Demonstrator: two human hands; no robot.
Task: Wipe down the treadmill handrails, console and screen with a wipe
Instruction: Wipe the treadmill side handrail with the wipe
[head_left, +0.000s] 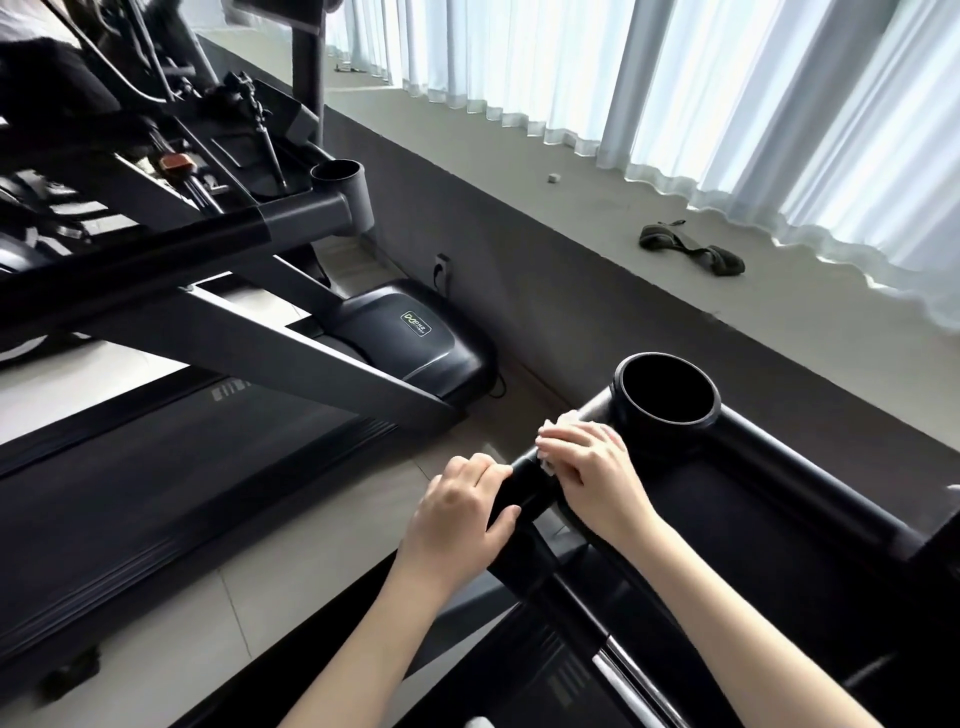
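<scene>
A black treadmill handrail (527, 480) runs from the lower middle up to a round cup holder (666, 392) at the corner of the console tray (727, 499). My left hand (462, 506) grips the rail, fingers curled over its top and thumb underneath. Just past it, my right hand (597, 467) presses a white wipe (556, 428) against the rail below the cup holder, fingers wrapped over it. Only the wipe's edges show beyond the fingers. The console screen is out of view.
A second treadmill (218, 291) stands to the left with its own cup holder (340, 176) and motor cover (415, 332). A dark low wall and ledge run diagonally behind, with a dark strap (691, 249) lying on the ledge below white curtains.
</scene>
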